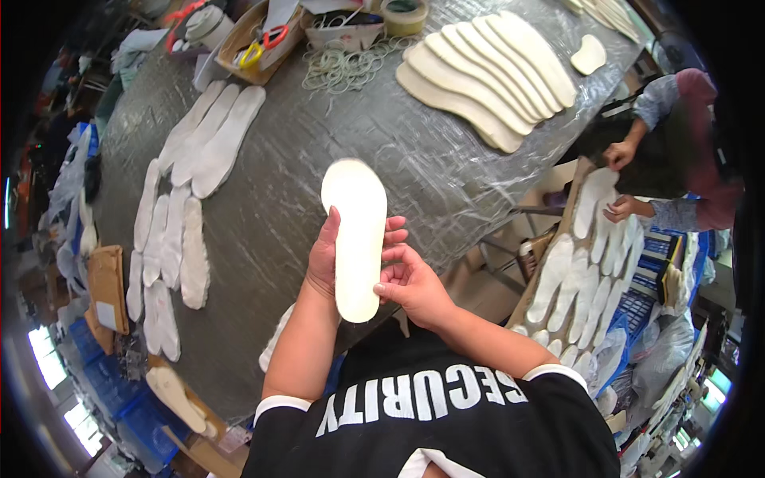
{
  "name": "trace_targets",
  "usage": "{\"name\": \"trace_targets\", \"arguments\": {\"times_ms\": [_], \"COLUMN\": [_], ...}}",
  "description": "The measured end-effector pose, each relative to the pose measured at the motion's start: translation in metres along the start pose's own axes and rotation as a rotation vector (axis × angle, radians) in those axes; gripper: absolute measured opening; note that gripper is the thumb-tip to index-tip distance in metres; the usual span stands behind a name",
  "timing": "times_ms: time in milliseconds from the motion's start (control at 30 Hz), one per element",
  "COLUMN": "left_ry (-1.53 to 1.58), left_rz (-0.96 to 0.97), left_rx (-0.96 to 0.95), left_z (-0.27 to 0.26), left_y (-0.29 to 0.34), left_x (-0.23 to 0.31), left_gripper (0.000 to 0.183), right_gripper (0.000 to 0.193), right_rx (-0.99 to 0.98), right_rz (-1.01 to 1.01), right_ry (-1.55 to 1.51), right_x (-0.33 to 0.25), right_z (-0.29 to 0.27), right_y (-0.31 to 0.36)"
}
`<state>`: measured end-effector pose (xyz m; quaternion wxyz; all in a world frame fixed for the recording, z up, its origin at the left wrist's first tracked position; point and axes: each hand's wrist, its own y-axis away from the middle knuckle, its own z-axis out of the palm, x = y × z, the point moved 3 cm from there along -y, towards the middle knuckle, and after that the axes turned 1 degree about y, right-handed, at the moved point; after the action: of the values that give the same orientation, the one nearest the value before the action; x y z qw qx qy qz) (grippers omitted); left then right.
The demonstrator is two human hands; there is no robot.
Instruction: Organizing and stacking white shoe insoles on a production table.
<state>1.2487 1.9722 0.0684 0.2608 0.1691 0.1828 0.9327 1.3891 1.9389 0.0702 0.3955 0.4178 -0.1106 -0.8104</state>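
Note:
A cream-white shoe insole (pixel 358 231) is held up in front of me above the table, its wider end pointing away. My left hand (pixel 323 259) grips it from the left, thumb along its edge; fingertips stick out past its right edge from behind. My right hand (pixel 413 285) pinches the lower right edge, thumb at the rim and the other fingers curled, partly behind the insole. Beyond, a fanned row of cream insoles (pixel 486 76) lies on the table, with a small loose cream piece (pixel 590 54) to its right.
White fluffy insoles (pixel 171 231) lie in overlapping groups on the left of the film-covered table (pixel 319 135). At the back are rubber bands (pixel 343 68) and a cardboard box (pixel 259 48) with scissors (pixel 263 46). Rightward, another person's hands (pixel 625 209) touch insoles on a board (pixel 550 267).

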Motion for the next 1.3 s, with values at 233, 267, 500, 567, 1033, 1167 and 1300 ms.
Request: {"name": "trace_targets", "arguments": {"times_ms": [233, 267, 500, 567, 1033, 1167, 1300], "left_ry": [-0.756, -1.016, -1.981, -2.053, -2.127, -2.142, -2.149], "left_rz": [0.412, 0.413, 0.395, 0.39, 0.507, 0.472, 0.517], "left_rx": [0.401, 0.513, 0.656, 0.663, 0.59, 0.584, 0.588], "left_z": [-0.014, -0.014, -0.04, -0.05, -0.067, -0.069, -0.068], "left_y": [0.155, 0.179, 0.235, 0.235, 0.227, 0.225, 0.223], "left_x": [0.048, 0.054, 0.012, 0.002, -0.007, -0.009, -0.009], "left_gripper": [0.105, 0.094, 0.078, 0.075, 0.076, 0.076, 0.076], "right_gripper": [0.025, 0.025, 0.039, 0.039, 0.035, 0.034, 0.033], "right_rx": [-0.022, -0.067, -0.064, -0.042, 0.002, -0.01, 0.006], "right_rz": [0.226, 0.213, 0.224, 0.184, 0.345, 0.355, 0.374], "right_ry": [0.452, 0.416, 0.735, 0.848, 0.454, 0.437, 0.461], "right_x": [0.026, 0.029, 0.061, 0.063, 0.067, 0.066, 0.066], "right_z": [0.012, 0.016, 0.033, 0.033, 0.029, 0.027, 0.025], "right_y": [0.003, 0.002, 0.0, -0.001, -0.005, -0.005, -0.005]}}
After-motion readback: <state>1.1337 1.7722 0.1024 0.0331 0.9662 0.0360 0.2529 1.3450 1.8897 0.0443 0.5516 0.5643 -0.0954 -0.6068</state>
